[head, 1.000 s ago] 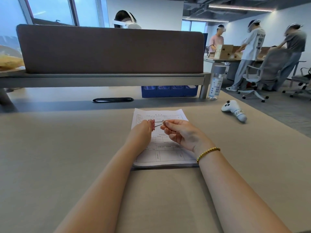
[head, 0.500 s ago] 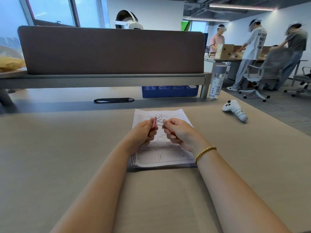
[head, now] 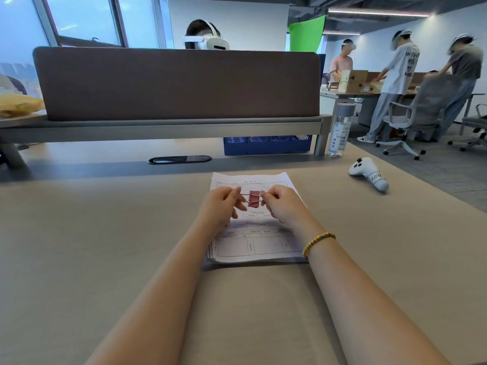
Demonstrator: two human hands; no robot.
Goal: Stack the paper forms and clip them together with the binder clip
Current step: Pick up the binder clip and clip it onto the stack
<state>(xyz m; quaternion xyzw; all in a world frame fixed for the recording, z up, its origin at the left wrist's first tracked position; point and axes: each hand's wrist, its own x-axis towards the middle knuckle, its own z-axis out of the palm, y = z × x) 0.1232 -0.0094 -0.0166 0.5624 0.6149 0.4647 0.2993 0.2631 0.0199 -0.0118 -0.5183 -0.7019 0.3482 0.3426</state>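
Observation:
A stack of white printed paper forms (head: 259,246) lies flat on the beige desk in front of me. Above its upper half I hold a small pink binder clip (head: 254,199) between both hands. My left hand (head: 222,206) pinches the clip's left wire handle, and my right hand (head: 280,205) pinches the right one. The two handles are spread out sideways and the pink body hangs between my fingertips. The clip is off the paper. My hands hide the middle of the top form.
A white handheld controller (head: 370,176) lies on the desk (head: 92,246) to the right. A clear water bottle (head: 341,129) stands by the brown divider panel (head: 176,84). A black cable slot (head: 180,159) sits behind the forms. Several people and office chairs are at the far right.
The clip's wire handles have been pulled apart to either side, one in each hand, and the pink body now shows between my fingers. My head has shifted slightly.

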